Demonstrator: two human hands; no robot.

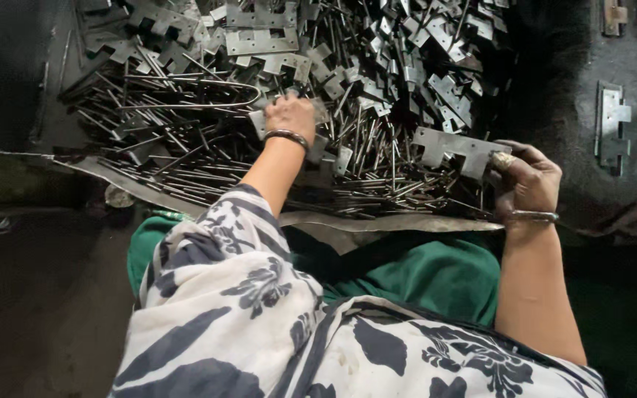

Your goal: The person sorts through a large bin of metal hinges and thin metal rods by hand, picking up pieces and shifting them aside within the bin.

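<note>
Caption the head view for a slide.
Left hand digs into a heap of steel pins while right hand holds a notched hinge leaf.

there is one view only, from a camera on the person's head, so no second view shares the scene. it looks steeply down and forward, close over the lap. the metal pile [318, 96] fills the frame toward 12 o'clock, the patterned cloth [259, 332] lies nearest at 6 o'clock, and dark floor [31, 295] runs at 9 o'clock.

Dark grimy floor [31, 309], dim light, black soiled surface [554, 88] at right, bent metal sheet [392, 221] edging the work area
</note>
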